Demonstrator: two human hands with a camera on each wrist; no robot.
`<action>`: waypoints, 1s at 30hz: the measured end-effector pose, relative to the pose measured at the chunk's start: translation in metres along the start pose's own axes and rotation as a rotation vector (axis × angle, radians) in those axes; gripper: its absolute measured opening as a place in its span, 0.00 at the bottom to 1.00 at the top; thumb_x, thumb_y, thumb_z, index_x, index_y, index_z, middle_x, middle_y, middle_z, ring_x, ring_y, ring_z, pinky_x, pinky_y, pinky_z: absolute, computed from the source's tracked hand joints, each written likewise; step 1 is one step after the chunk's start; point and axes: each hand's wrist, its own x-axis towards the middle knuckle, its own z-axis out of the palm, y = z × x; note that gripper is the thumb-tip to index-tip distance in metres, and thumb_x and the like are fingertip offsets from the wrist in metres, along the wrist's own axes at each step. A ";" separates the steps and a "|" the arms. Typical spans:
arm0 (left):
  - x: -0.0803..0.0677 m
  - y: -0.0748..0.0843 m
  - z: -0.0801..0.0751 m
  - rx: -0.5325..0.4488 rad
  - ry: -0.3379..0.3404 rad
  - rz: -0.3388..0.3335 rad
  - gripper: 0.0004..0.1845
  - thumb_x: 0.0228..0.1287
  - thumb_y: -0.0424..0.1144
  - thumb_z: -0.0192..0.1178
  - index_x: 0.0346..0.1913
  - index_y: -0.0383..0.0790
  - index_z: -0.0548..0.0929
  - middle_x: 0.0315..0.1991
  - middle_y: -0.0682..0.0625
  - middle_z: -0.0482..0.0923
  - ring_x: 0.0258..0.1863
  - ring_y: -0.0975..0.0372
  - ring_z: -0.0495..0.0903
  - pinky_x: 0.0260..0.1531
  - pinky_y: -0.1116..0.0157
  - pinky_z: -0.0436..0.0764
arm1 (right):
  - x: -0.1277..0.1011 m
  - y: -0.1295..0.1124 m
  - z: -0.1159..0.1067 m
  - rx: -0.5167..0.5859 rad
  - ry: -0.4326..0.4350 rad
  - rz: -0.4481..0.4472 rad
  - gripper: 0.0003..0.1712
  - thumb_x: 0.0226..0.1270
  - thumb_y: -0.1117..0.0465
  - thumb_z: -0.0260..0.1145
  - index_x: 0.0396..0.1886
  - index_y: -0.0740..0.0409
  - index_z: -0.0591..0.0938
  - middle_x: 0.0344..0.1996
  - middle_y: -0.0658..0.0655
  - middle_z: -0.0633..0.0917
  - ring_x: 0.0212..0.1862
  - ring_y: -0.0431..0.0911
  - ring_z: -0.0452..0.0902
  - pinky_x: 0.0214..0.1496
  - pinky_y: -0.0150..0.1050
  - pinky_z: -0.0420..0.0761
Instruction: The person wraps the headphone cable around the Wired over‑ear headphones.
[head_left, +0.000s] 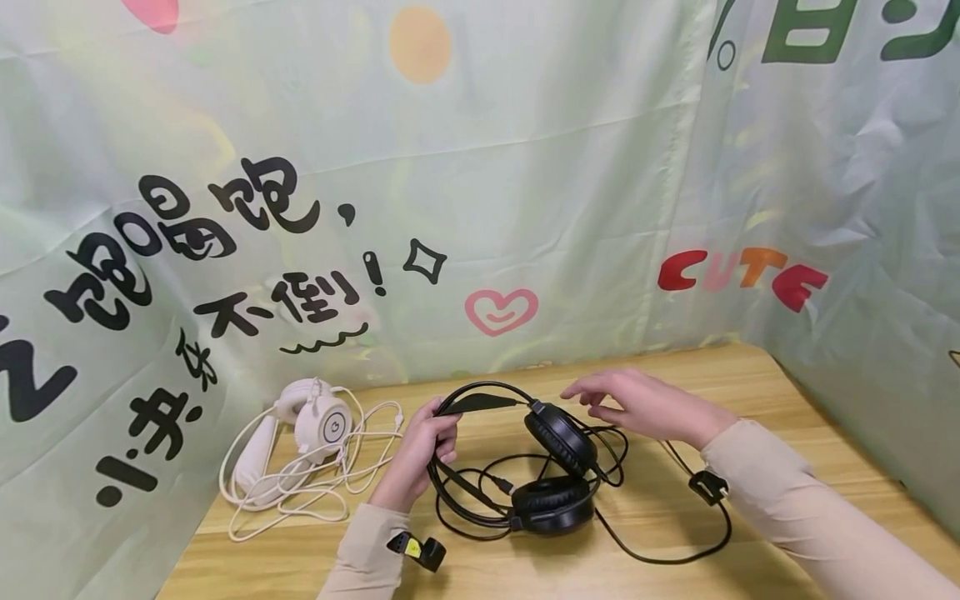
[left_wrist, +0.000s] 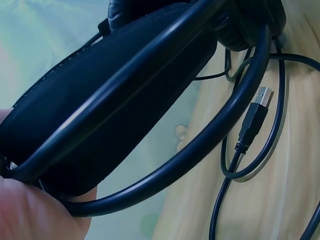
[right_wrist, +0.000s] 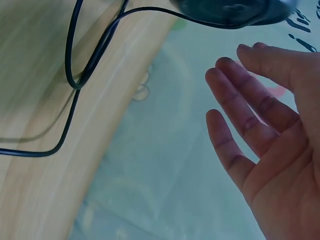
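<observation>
Gripping the black headset by its band, the left hand lifts it mid-table; the right hand hovers above, fingers spread, holding nothing.

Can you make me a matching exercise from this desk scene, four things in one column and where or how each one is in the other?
Things:
1. black headset
2. white headset
3. left hand
4. right hand

States:
A. lies at the table's left end, by the backdrop, among its own cord
B. open, fingers straight, above the upper ear cup, holding nothing
C. grips the black headband
D. one ear cup on the wooden table, band lifted, black cable looped around it

Pairs: 1-D, 2-A, 3-C, 4-B
</observation>
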 end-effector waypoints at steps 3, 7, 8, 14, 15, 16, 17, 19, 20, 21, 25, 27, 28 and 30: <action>-0.001 0.000 -0.003 -0.018 -0.036 0.005 0.08 0.79 0.33 0.52 0.41 0.41 0.64 0.22 0.57 0.55 0.16 0.68 0.55 0.17 0.74 0.61 | 0.005 0.001 0.004 0.034 -0.027 -0.019 0.25 0.73 0.69 0.71 0.67 0.49 0.85 0.58 0.53 0.90 0.54 0.48 0.90 0.57 0.47 0.90; -0.003 0.002 -0.007 -0.052 -0.091 0.006 0.07 0.79 0.33 0.51 0.41 0.42 0.64 0.23 0.57 0.56 0.16 0.69 0.56 0.17 0.75 0.61 | 0.010 0.000 0.008 0.062 -0.045 -0.049 0.25 0.73 0.66 0.73 0.67 0.45 0.86 0.57 0.50 0.90 0.53 0.47 0.89 0.57 0.47 0.90; -0.003 0.002 -0.008 -0.060 -0.102 0.007 0.07 0.79 0.32 0.50 0.41 0.42 0.64 0.23 0.57 0.56 0.16 0.69 0.56 0.17 0.75 0.61 | 0.011 0.000 0.008 0.068 -0.047 -0.054 0.25 0.73 0.65 0.73 0.66 0.44 0.86 0.56 0.50 0.90 0.53 0.47 0.89 0.57 0.46 0.90; -0.005 0.001 -0.013 -0.087 -0.141 0.014 0.06 0.79 0.31 0.48 0.40 0.43 0.65 0.23 0.57 0.57 0.15 0.70 0.57 0.16 0.76 0.62 | 0.016 -0.001 0.011 0.065 -0.053 -0.061 0.20 0.73 0.62 0.74 0.61 0.44 0.89 0.54 0.46 0.90 0.52 0.45 0.88 0.56 0.43 0.89; -0.005 0.001 -0.014 -0.090 -0.146 0.014 0.06 0.79 0.31 0.48 0.40 0.43 0.66 0.24 0.57 0.57 0.15 0.70 0.57 0.16 0.76 0.63 | 0.016 -0.002 0.011 0.059 -0.054 -0.059 0.18 0.73 0.62 0.74 0.60 0.44 0.89 0.53 0.46 0.91 0.52 0.44 0.88 0.56 0.43 0.89; -0.006 0.001 -0.014 -0.093 -0.152 0.016 0.06 0.79 0.31 0.48 0.40 0.43 0.66 0.24 0.57 0.58 0.15 0.71 0.58 0.16 0.76 0.63 | 0.017 -0.002 0.011 0.053 -0.058 -0.056 0.17 0.73 0.61 0.74 0.59 0.44 0.90 0.53 0.45 0.91 0.52 0.43 0.87 0.56 0.43 0.89; -0.006 0.000 -0.015 -0.096 -0.156 0.017 0.06 0.79 0.31 0.48 0.40 0.43 0.66 0.24 0.57 0.58 0.15 0.71 0.58 0.16 0.76 0.63 | 0.018 -0.003 0.012 0.050 -0.060 -0.056 0.16 0.73 0.61 0.74 0.58 0.44 0.90 0.52 0.45 0.91 0.52 0.42 0.87 0.56 0.43 0.89; -0.007 0.000 -0.015 -0.102 -0.166 0.019 0.06 0.79 0.31 0.47 0.40 0.44 0.67 0.24 0.58 0.58 0.15 0.71 0.58 0.16 0.77 0.63 | 0.019 -0.003 0.012 0.047 -0.065 -0.053 0.14 0.74 0.60 0.73 0.56 0.44 0.91 0.51 0.44 0.91 0.53 0.41 0.87 0.57 0.44 0.89; -0.007 0.000 -0.016 -0.106 -0.171 0.019 0.06 0.79 0.30 0.47 0.40 0.44 0.68 0.24 0.58 0.58 0.15 0.71 0.58 0.16 0.77 0.63 | 0.019 -0.003 0.012 0.048 -0.067 -0.051 0.14 0.74 0.60 0.73 0.56 0.43 0.91 0.51 0.44 0.91 0.53 0.41 0.87 0.57 0.44 0.89; -0.007 0.000 -0.016 -0.111 -0.175 0.018 0.06 0.79 0.30 0.47 0.41 0.44 0.68 0.24 0.58 0.58 0.15 0.72 0.58 0.16 0.77 0.63 | 0.020 -0.004 0.012 0.048 -0.069 -0.050 0.13 0.74 0.60 0.73 0.55 0.43 0.91 0.51 0.44 0.91 0.53 0.41 0.87 0.57 0.44 0.89; -0.008 -0.001 -0.018 -0.127 -0.193 0.017 0.07 0.79 0.29 0.45 0.41 0.45 0.68 0.25 0.58 0.58 0.15 0.72 0.58 0.16 0.77 0.63 | 0.021 -0.004 0.015 0.054 -0.064 -0.060 0.11 0.75 0.58 0.72 0.53 0.43 0.91 0.50 0.43 0.90 0.53 0.41 0.87 0.56 0.43 0.89; -0.008 -0.001 -0.019 -0.130 -0.200 0.015 0.07 0.79 0.29 0.45 0.42 0.45 0.69 0.25 0.58 0.58 0.15 0.72 0.58 0.16 0.77 0.63 | 0.021 -0.004 0.015 0.063 -0.059 -0.068 0.09 0.76 0.57 0.72 0.51 0.43 0.91 0.49 0.42 0.90 0.52 0.40 0.87 0.56 0.42 0.89; -0.009 -0.001 -0.019 -0.131 -0.205 0.015 0.07 0.79 0.29 0.45 0.42 0.46 0.69 0.25 0.58 0.58 0.15 0.72 0.58 0.16 0.77 0.63 | 0.021 -0.003 0.015 0.069 -0.057 -0.073 0.08 0.76 0.56 0.71 0.50 0.42 0.90 0.48 0.42 0.90 0.52 0.39 0.86 0.55 0.42 0.89; -0.009 -0.001 -0.019 -0.129 -0.213 0.012 0.07 0.79 0.29 0.45 0.43 0.46 0.69 0.25 0.59 0.58 0.15 0.72 0.58 0.16 0.78 0.62 | 0.021 -0.003 0.015 0.086 -0.049 -0.080 0.06 0.77 0.55 0.70 0.48 0.41 0.89 0.47 0.41 0.89 0.51 0.37 0.85 0.55 0.41 0.88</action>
